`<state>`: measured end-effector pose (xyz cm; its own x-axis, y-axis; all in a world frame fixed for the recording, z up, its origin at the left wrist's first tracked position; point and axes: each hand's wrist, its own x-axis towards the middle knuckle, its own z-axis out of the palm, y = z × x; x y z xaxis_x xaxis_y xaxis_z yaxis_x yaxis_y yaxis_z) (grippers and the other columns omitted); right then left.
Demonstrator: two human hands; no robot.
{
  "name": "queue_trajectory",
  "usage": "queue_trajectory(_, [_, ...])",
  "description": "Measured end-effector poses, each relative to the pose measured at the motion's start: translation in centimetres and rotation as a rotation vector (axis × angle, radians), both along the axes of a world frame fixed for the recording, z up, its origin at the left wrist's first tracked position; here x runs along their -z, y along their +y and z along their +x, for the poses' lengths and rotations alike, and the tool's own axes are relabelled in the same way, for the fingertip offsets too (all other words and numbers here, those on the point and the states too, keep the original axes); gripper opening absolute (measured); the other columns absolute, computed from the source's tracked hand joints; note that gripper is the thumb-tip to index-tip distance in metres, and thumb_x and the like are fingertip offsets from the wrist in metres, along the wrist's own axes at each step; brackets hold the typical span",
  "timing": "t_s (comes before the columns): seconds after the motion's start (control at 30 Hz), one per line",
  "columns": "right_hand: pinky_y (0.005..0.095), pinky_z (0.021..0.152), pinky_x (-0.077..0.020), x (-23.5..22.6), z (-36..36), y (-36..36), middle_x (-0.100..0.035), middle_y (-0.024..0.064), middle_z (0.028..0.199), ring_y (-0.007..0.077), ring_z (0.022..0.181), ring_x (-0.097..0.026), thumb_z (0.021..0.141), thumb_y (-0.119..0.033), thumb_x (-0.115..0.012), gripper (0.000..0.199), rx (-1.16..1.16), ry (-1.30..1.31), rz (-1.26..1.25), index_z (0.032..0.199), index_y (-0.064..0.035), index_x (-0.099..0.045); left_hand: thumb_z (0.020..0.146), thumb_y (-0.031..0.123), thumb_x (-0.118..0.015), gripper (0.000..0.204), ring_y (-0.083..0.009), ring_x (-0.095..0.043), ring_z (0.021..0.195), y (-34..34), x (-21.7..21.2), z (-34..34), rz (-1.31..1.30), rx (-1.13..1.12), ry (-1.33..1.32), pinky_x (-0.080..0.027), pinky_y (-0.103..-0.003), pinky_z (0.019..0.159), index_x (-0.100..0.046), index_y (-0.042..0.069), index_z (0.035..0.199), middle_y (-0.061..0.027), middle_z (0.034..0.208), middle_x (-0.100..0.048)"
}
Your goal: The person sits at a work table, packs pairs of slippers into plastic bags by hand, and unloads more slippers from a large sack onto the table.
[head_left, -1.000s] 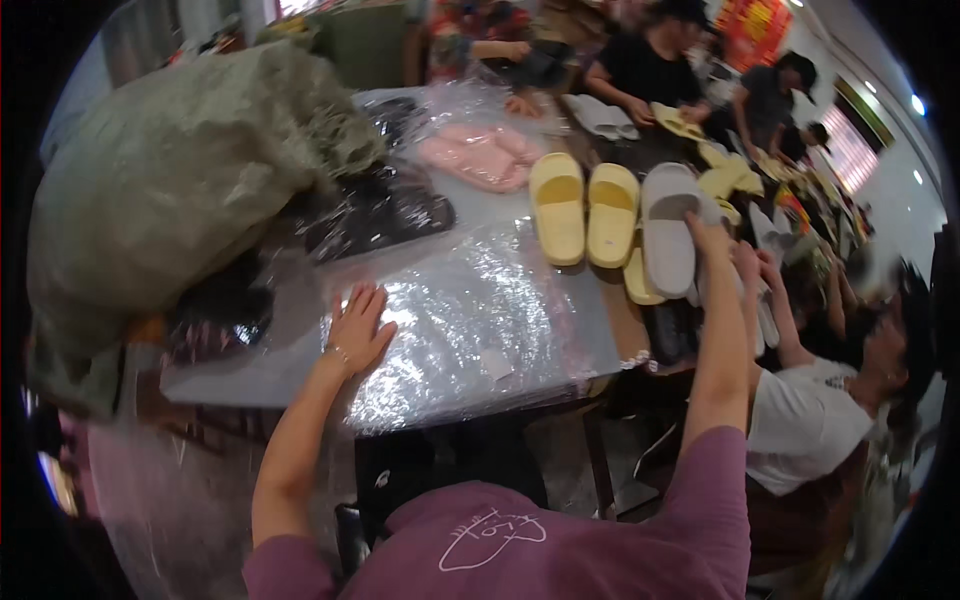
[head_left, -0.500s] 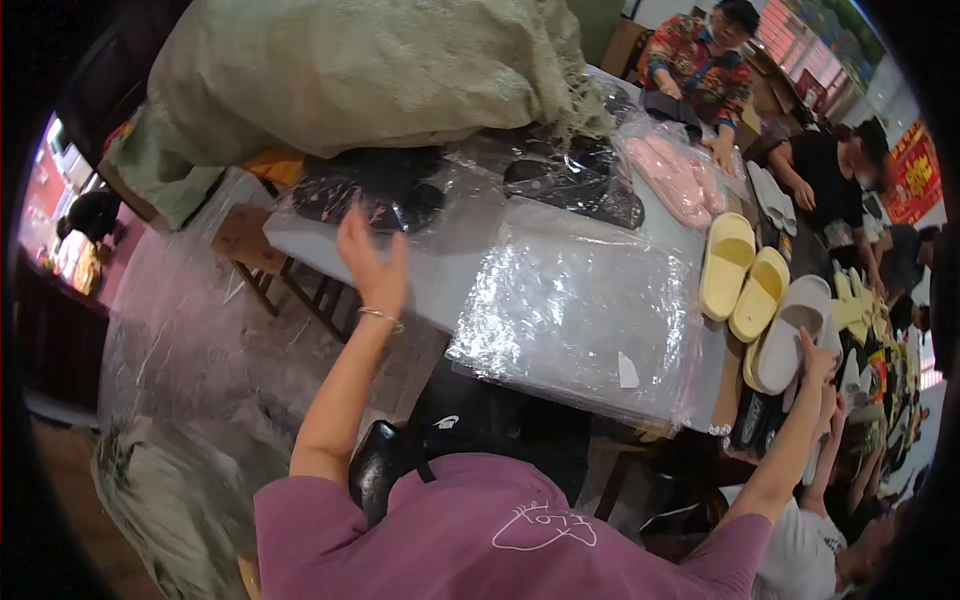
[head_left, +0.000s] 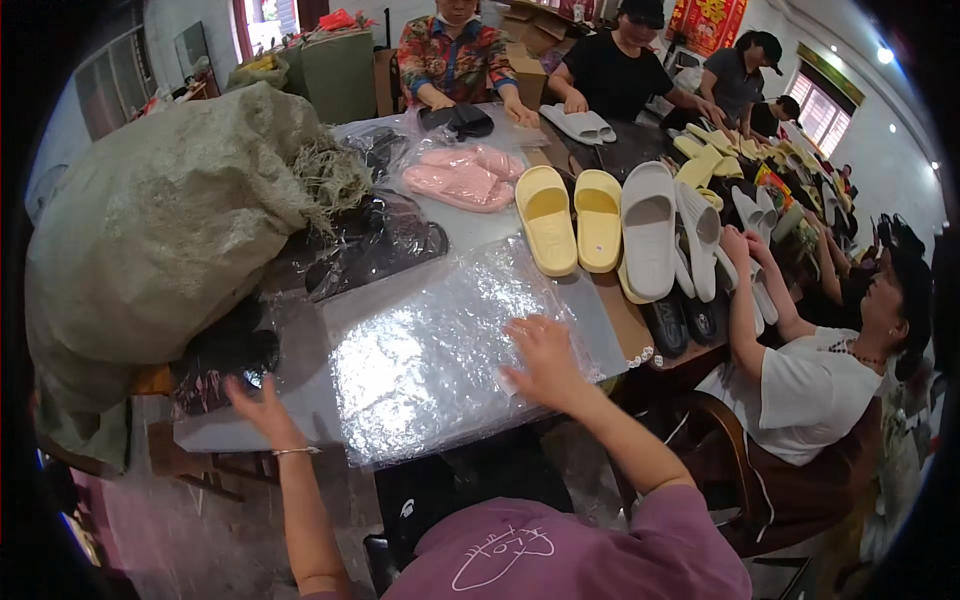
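Observation:
My left hand (head_left: 268,414) is empty, its fingers apart, at the near left edge of the table beside black slippers in clear plastic (head_left: 230,345). Over the stack of clear plastic bags (head_left: 420,340), my right hand (head_left: 545,362) has its fingers spread and holds nothing; whether it touches the top bag I cannot tell. Right of the stack stand a pair of yellow slippers (head_left: 547,225) and a large light grey slipper (head_left: 648,235). Pink slippers (head_left: 465,178) in clear plastic lie beyond the bags, and more bagged black slippers (head_left: 385,245) lie to their left.
A bulging woven sack (head_left: 170,210) takes up the table's left side. Co-workers stand and sit along the far and right sides, one in a white shirt (head_left: 820,375) close on the right. Many loose slippers (head_left: 745,150) cover the far right. A wooden stool (head_left: 190,460) stands below the left edge.
The view has swung to the right. My right hand has left the grey slipper and come over the clear bags. My left hand stays open near the bagged black slippers.

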<state>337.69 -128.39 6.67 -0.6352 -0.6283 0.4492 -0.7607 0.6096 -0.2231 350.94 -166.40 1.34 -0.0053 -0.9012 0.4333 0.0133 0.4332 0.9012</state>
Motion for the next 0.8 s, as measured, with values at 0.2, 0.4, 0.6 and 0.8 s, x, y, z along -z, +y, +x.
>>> queue_trajectory(0.2, [0.045,0.097,-0.0257,4.7,0.5,-0.4,-0.047,0.0092,0.124,0.0292,0.117,-0.04,0.074,-0.042,-0.064,0.059,-0.085,-0.12,0.069,0.12,-0.0097,-0.049,0.081,0.028,-0.059,0.054,-0.0326,-0.04,0.12,3.5,-5.3,-8.1,-0.532,0.359,-0.801,-0.024,-0.04,0.106,-0.045,0.001,0.126,-0.0162,0.124,-0.049])
queue_trajectory(0.4, [0.0453,0.099,-0.0249,4.8,1.0,-1.0,-0.048,0.0099,0.123,0.0302,0.118,-0.04,0.075,-0.044,-0.062,0.06,-0.065,-0.126,0.055,0.123,-0.0109,-0.048,0.072,0.039,-0.067,0.076,-0.0353,-0.044,0.118,-1.1,-3.6,-16.6,0.034,0.515,-0.876,-0.035,-0.038,0.099,-0.039,-0.002,0.13,-0.023,0.13,-0.044])
queue_trajectory(0.6, [0.0504,0.096,-0.029,4.7,0.9,-0.5,-0.048,0.0127,0.123,0.035,0.116,-0.04,0.076,-0.042,-0.06,0.057,-0.058,-0.094,0.114,0.128,-0.0222,-0.046,0.067,0.036,-0.072,0.03,-0.0141,-0.056,0.064,-0.4,-7.8,-19.2,0.701,0.998,-0.525,-0.044,-0.028,0.062,-0.064,0.009,0.078,-0.0018,0.075,-0.063])
queue_trajectory(0.8, [0.0544,0.096,-0.0285,4.9,1.2,-1.5,-0.047,0.0142,0.125,0.0378,0.116,-0.04,0.078,-0.041,-0.058,0.055,-0.082,-0.07,0.187,0.129,-0.0263,-0.046,0.067,0.035,-0.071,0.029,-0.0155,-0.052,0.058,-3.2,-7.0,-21.2,0.492,0.908,-0.78,-0.041,-0.029,0.054,-0.065,0.008,0.075,-0.0027,0.069,-0.06])
